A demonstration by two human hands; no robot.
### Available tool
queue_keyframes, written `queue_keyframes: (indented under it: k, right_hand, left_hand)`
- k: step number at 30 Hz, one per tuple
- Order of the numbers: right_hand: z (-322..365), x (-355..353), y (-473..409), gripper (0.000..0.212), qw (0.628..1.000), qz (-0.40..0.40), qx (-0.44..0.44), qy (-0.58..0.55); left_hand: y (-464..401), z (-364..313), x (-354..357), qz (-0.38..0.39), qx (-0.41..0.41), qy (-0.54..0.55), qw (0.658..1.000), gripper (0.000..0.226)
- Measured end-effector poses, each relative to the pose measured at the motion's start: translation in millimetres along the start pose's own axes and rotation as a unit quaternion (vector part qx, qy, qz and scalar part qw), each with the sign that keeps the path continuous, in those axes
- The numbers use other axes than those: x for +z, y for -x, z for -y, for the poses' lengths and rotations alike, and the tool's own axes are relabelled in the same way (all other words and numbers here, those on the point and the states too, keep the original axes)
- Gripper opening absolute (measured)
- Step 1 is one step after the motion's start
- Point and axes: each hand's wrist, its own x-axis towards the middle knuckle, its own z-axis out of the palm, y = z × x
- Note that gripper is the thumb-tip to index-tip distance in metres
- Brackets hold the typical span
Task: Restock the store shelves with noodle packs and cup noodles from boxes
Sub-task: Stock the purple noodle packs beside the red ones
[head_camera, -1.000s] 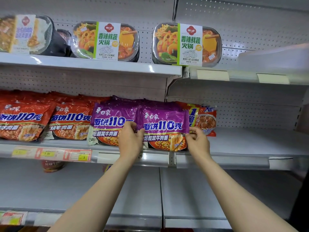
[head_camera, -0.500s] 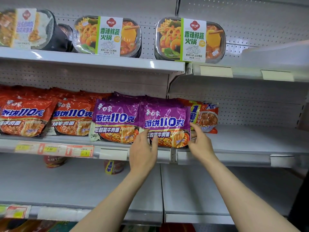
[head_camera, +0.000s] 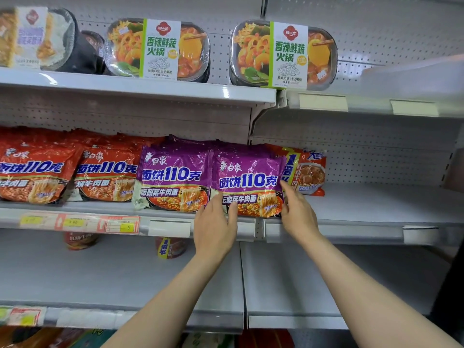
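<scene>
Shelf (head_camera: 376,217) ahead; both hands' fingers, straight, touch the purple noodle pack (head_camera: 248,179).

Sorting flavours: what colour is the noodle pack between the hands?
Purple noodle pack, clearest in the head view.

Two purple noodle packs (head_camera: 211,177) front, perhaps more behind; two hotpot trays (head_camera: 221,51).

This is a shop aisle. White metal shelves (head_camera: 140,90) with pegboard backs fill the frame, carrying rows of identical red noodle packs (head_camera: 37,169), purple noodle packs (head_camera: 175,172) and boxed hotpot meals (head_camera: 160,50). Price tags (head_camera: 77,223) line the middle shelf's front edge at left.
</scene>
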Motion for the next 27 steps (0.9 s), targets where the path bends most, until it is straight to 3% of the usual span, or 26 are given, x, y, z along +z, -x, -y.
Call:
queue_keyframes:
  k: [8, 12, 16, 27]
  right_hand:
    - [-0.6, 5.4, 10.5, 0.053, 0.994, -0.107, 0.027, -0.010]
    - [8.7, 18.0, 29.4, 0.037, 0.983, -0.166, -0.074, -0.014]
    - [22.2, 36.0, 44.0, 0.034, 0.977, -0.161, -0.125, -0.061]
    - [31.9, 48.8, 39.6, 0.031, 0.989, -0.117, -0.074, -0.042]
  left_hand:
    - [2.0, 2.6, 0.1, -0.003, 0.012, 0.008, 1.000, 0.043]
    - [12.9, 5.3, 7.4, -0.004, 0.029, 0.028, 0.999, 0.064]
    - [22.1, -3.6, 10.1, -0.005, 0.043, 0.089, 0.995, 0.068]
    - [1.7, -7.0, 10.6, 0.024, 0.054, 0.066, 0.996, 0.072]
